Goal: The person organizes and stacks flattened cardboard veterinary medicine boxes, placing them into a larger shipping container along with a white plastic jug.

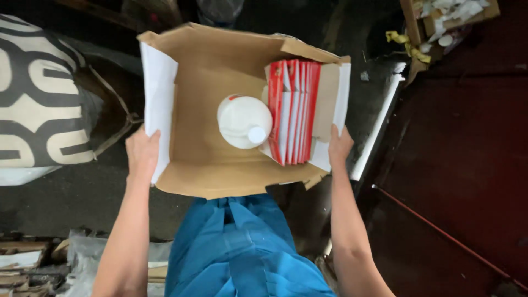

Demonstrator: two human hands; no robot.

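Dark, worn floor (66, 203) seen from above. At the left, a large bundle in black-and-white patterned cloth (38, 93) rests on it. Flattened cardboard scraps (22, 264) and a clear plastic sheet (82, 253) lie at the lower left. A long white strip (377, 129) lies at the right (beside a dark red surface (467, 165)).

Two bare forearms reach forward and up from the bottom edge, set wide apart. The left hand (143, 151) presses flat with fingers pointing upward, thumb inward. The right hand (339, 146) mirrors it, fingers extended, wrist straight, grip clamped inward from the side.
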